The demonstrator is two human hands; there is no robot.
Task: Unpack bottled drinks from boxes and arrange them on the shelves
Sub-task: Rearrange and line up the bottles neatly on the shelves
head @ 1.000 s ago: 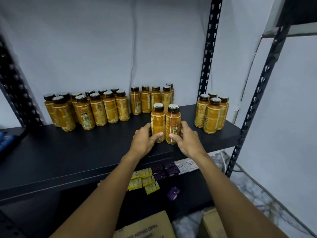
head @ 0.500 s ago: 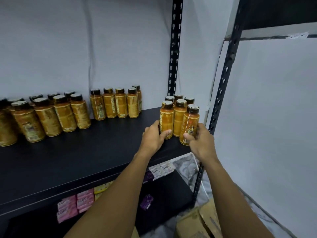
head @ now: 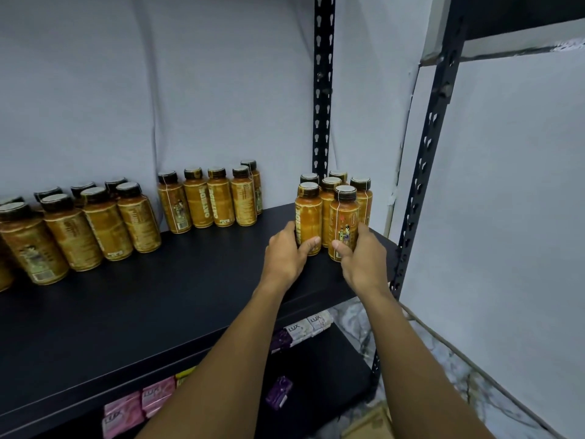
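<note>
Pale grey wall (head: 158, 90) at the back, black metal shelf (head: 158, 312) in front of it, perforated black upright (head: 323, 90) at the far right corner. Bare left hand (head: 285, 253) wrapped round the lower part of one amber bottle (head: 307, 213), thumb across the front label, fingers round the left side. Same deal with the right hand (head: 364, 258), gripping a second amber bottle (head: 343, 217) just to the right, thumb on the near face. Both upright, dark caps on, right at the near edge of a small cluster (head: 329, 201) of matching bottles in the right corner of the shelf, pressed up against them or near enough. Fully down on the board or just lifted, hard to say.

Further left along the wall, a tidy back row (head: 218, 198) of four more, plus a fifth tucked behind the right end. Left again and nearer, a bigger bunch (head: 95, 223) in two rows, cut off by the left edge.

Down on the lower shelf: pink Lux packs (head: 139, 403) on the left, white Lux packs (head: 308, 326) between the forearms, a lone purple pack (head: 279, 392) near the front. Cardboard box (head: 367, 423) poking in at the bottom, marbled floor (head: 443, 359) off to the right of the rack.
</note>
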